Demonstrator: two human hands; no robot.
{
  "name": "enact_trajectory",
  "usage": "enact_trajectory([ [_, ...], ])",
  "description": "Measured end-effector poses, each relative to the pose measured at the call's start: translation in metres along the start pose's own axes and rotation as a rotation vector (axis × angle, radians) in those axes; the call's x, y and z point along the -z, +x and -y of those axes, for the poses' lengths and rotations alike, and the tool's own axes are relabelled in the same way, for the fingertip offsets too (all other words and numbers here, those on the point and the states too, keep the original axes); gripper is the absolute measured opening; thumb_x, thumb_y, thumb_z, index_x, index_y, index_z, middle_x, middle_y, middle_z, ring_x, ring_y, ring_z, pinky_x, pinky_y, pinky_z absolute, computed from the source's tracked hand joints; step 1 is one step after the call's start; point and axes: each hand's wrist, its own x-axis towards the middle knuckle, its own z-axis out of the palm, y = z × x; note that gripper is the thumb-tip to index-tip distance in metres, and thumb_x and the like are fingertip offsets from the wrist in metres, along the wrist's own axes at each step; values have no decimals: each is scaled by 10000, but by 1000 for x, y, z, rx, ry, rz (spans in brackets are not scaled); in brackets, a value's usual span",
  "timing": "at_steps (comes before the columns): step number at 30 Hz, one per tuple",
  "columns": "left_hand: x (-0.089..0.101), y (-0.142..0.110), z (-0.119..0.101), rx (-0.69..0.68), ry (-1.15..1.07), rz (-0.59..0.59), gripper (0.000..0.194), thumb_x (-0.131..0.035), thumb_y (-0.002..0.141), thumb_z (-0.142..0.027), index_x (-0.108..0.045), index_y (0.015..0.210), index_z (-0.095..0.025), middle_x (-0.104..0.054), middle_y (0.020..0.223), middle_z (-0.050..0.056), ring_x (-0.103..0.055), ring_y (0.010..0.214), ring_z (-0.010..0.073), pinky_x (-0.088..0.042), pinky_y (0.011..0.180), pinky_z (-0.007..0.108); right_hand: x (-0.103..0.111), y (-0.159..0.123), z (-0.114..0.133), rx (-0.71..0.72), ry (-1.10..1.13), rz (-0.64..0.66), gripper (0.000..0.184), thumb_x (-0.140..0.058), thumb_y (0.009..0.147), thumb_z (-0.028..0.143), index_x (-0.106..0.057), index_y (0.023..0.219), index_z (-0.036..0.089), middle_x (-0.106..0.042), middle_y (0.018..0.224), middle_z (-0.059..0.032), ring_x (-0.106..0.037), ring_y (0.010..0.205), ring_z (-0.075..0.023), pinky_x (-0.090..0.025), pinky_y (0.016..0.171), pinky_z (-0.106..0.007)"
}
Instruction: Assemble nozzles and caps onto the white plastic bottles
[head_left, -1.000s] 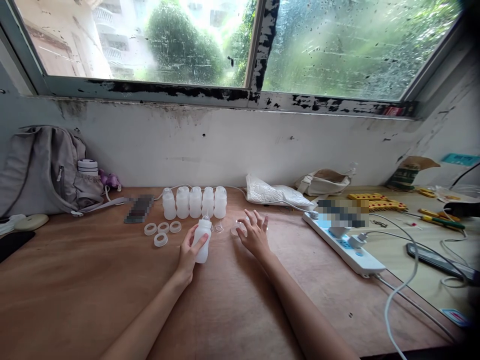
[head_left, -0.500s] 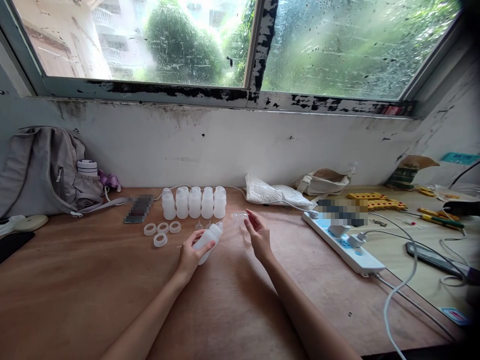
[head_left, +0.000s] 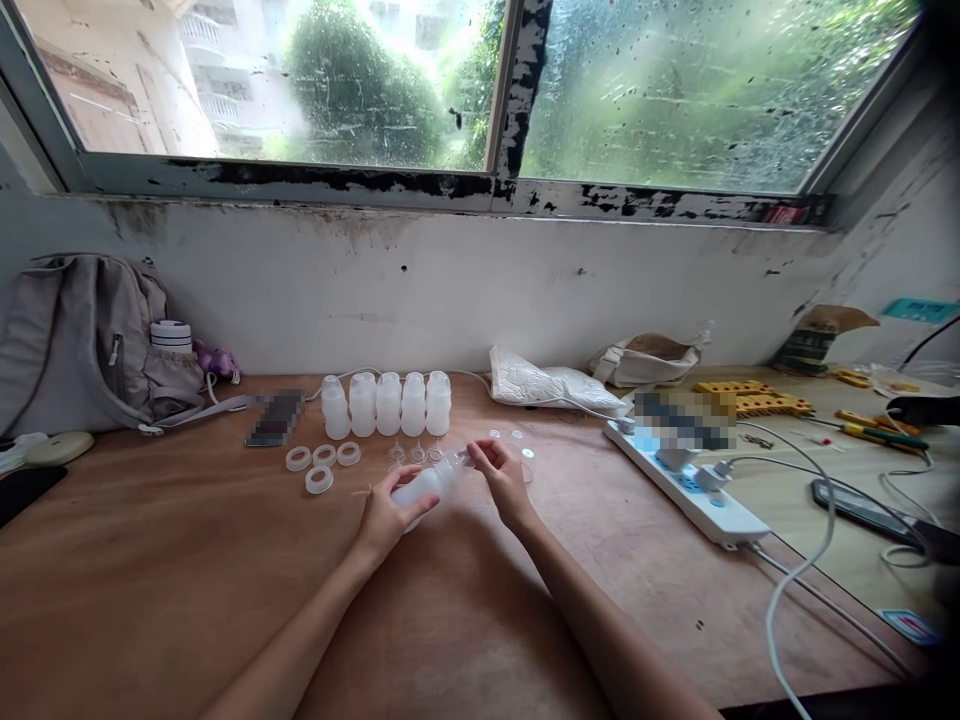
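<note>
My left hand (head_left: pixel 384 514) is wrapped round a small white plastic bottle (head_left: pixel 426 484), tilted with its top toward the right. My right hand (head_left: pixel 501 476) pinches a clear cap (head_left: pixel 463 458) at the bottle's top. A row of several white bottles (head_left: pixel 387 403) stands behind, near the wall. White rings (head_left: pixel 322 462) lie to the left of my hands on the wooden table (head_left: pixel 187 580). Small clear teats (head_left: pixel 414 453) and clear caps (head_left: pixel 516 443) lie between the row and my hands.
A grey backpack (head_left: pixel 82 340) leans at the back left, a phone (head_left: pixel 274 418) beside it. A white plastic bag (head_left: pixel 547 388) and pouch (head_left: pixel 645 362) lie at the back. A white power strip (head_left: pixel 686 487) with cables, yellow parts (head_left: pixel 750 398) and tools sit right.
My left hand tipped the bottle from upright toward the right. My right hand picked a clear cap off the table and brought it to the bottle's top.
</note>
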Motion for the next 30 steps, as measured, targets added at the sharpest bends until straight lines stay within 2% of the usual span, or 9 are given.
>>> enact_trajectory([
  [8,-1,-1,0,-15,33,42,342,-717,560,-291,-659,880,-184,-650,853,54,-562,804,208,-413,724,268,-2,-4,4,-2,-31,34,255,-601,706,416,-542,762,175,-557,702,-10,-526,659,-145,-425,594,-264],
  [12,-1,-2,-1,-44,100,90,335,-691,603,-317,-644,908,-187,-645,887,62,-559,841,221,-410,752,292,-3,-9,7,-4,-89,130,272,-497,763,434,-581,823,182,-536,708,-16,-505,627,-148,-431,533,-269],
  [14,-1,-5,-3,-56,114,107,324,-687,612,-327,-640,901,-186,-646,874,61,-566,835,221,-415,747,288,-5,-14,7,0,-115,153,305,-429,785,449,-585,792,187,-527,692,-17,-494,599,-153,-426,501,-275],
  [16,-1,-9,-5,-78,137,125,314,-682,619,-334,-638,892,-185,-646,850,58,-574,808,215,-423,721,280,-9,-20,6,50,-169,107,324,-387,797,443,-573,722,188,-523,652,-16,-481,588,-155,-412,514,-279],
  [18,-1,-14,-9,-114,175,144,307,-683,617,-335,-635,879,-183,-647,828,51,-579,777,208,-430,690,273,-13,-27,3,117,-214,2,326,-366,803,419,-548,661,188,-518,608,-12,-468,577,-151,-390,528,-272],
  [22,-1,-22,-14,-203,285,149,312,-688,606,-327,-616,868,-173,-636,813,39,-578,750,194,-436,672,275,-23,-40,-5,170,-145,-195,318,-355,788,375,-522,606,174,-504,534,0,-436,492,-133,-340,462,-246],
  [30,-2,-28,-14,-289,421,121,302,-664,629,-330,-579,869,-167,-614,809,46,-578,740,187,-459,665,282,-29,-47,-13,151,-89,-257,304,-360,780,371,-518,619,167,-490,510,11,-438,458,-128,-320,427,-234],
])
